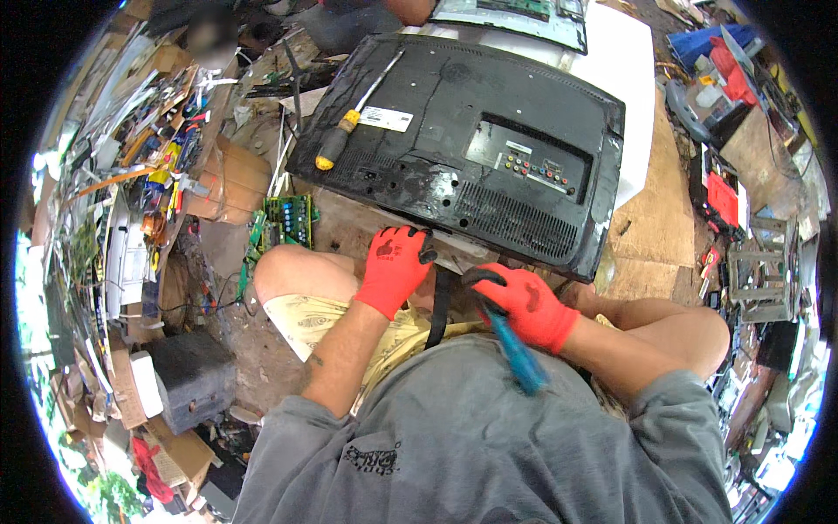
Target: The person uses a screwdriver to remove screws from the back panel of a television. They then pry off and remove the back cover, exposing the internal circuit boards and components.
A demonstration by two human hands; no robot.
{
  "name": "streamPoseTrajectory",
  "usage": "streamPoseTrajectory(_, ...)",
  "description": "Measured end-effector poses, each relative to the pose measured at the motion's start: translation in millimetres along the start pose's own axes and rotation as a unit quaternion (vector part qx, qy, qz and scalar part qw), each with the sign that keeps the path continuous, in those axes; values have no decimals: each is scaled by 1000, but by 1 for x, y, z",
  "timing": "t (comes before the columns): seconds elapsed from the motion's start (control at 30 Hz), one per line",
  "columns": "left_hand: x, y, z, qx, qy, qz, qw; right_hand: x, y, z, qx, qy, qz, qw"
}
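Note:
A flat-screen television (419, 96) lies in front of me with its black back panel up. My left hand (393, 271), in a red glove with black fingertips, is at its near edge. Those fingers are curled, and what they grip is hidden. My right hand (528, 306), gloved the same way, is closed around a tool with a teal handle (521, 356). The handle is blurred and points back toward my body; the tool's working end is hidden. Between my hands a black strip (442, 307) runs down from the television's edge. A screwdriver (340, 138) with a yellow and dark handle rests on the panel's left side.
A green circuit board (290, 220) lies on the ground left of the television. Behind it are a white block (624, 61) and another opened panel (515, 19). A cardboard box (229, 182) and piled scrap stand left; a dark box (188, 380) sits nearer. More scrap lies right.

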State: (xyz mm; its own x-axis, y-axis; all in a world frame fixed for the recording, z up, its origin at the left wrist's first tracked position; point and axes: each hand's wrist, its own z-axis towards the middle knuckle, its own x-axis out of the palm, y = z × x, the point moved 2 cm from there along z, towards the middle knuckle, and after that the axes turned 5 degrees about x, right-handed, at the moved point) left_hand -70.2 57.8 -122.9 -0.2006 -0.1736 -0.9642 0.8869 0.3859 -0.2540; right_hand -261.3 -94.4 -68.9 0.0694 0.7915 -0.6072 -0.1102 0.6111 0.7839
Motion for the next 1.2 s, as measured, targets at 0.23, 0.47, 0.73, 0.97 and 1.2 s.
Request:
streamPoseTrajectory(0.23,1,2,-1,18,-30,-17,999,36,-22,12,79,-76,-9,994)
streamPoseTrajectory(0.47,2,3,-2,12,-26,-30,999,43,-35,12,94,-92,-16,991)
streamPoseTrajectory(0.73,3,4,-1,-5,-9,-25,1000,43,-34,16,112,-83,15,990)
streamPoseTrajectory(0.97,4,5,0,9,-22,-29,999,40,-31,11,68,-142,43,987)
streamPoseTrajectory(1.2,1,4,1,11,-18,-24,999,43,-37,12,112,-97,8,989)
